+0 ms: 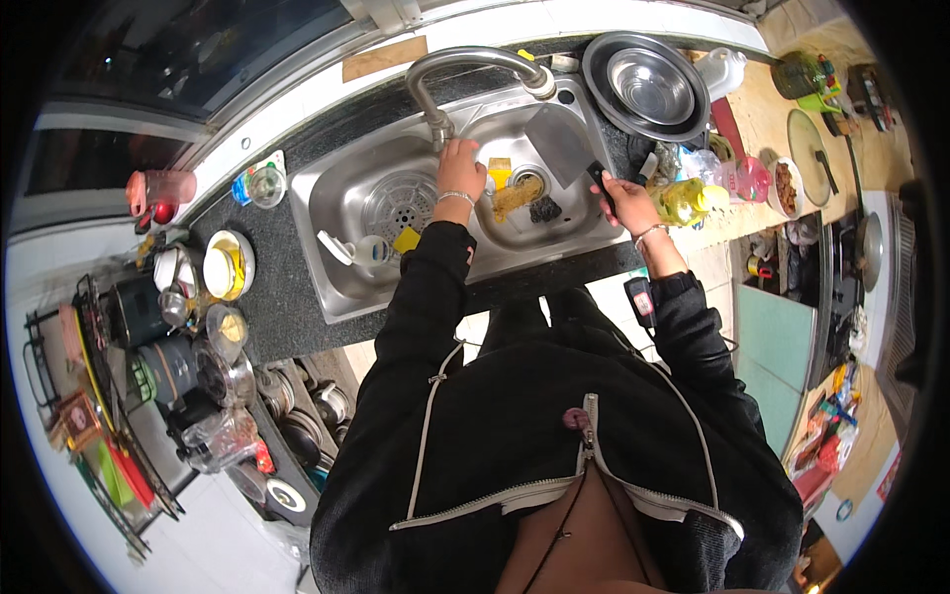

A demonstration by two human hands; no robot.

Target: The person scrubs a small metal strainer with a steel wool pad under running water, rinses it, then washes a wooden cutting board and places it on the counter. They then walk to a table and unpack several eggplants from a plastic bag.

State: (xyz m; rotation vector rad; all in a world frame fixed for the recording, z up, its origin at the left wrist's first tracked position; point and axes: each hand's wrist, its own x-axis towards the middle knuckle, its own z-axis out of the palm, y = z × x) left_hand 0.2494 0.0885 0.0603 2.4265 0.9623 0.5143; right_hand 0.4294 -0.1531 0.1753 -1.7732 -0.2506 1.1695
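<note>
My right hand (pixel 631 206) grips the black handle (pixel 600 185) of a cleaver. Its broad metal blade (pixel 558 145) is held over the right basin (pixel 586 215) of a steel double sink. At the base of the curved metal faucet (pixel 475 56), my left hand (pixel 460 178) has its fingers on the fitting, hiding part of it. Beneath the hands, a tan scrubber (pixel 516 199), a dark scouring pad (pixel 545 210) and a yellow box-like item (pixel 500 172) lie around the drain. In the left basin (pixel 334 185) are a white-capped bottle (pixel 364 250) and a yellow sponge (pixel 407 240).
Steel bowls (pixel 649 85) sit nested behind the sink's right corner. Close to my right hand lies a bottle of yellow liquid (pixel 679 203), with a bowl of food (pixel 785 187) and a glass lid (pixel 809 157) farther right. Stacked bowls (pixel 228 265) and a dish rack (pixel 111 401) occupy the left.
</note>
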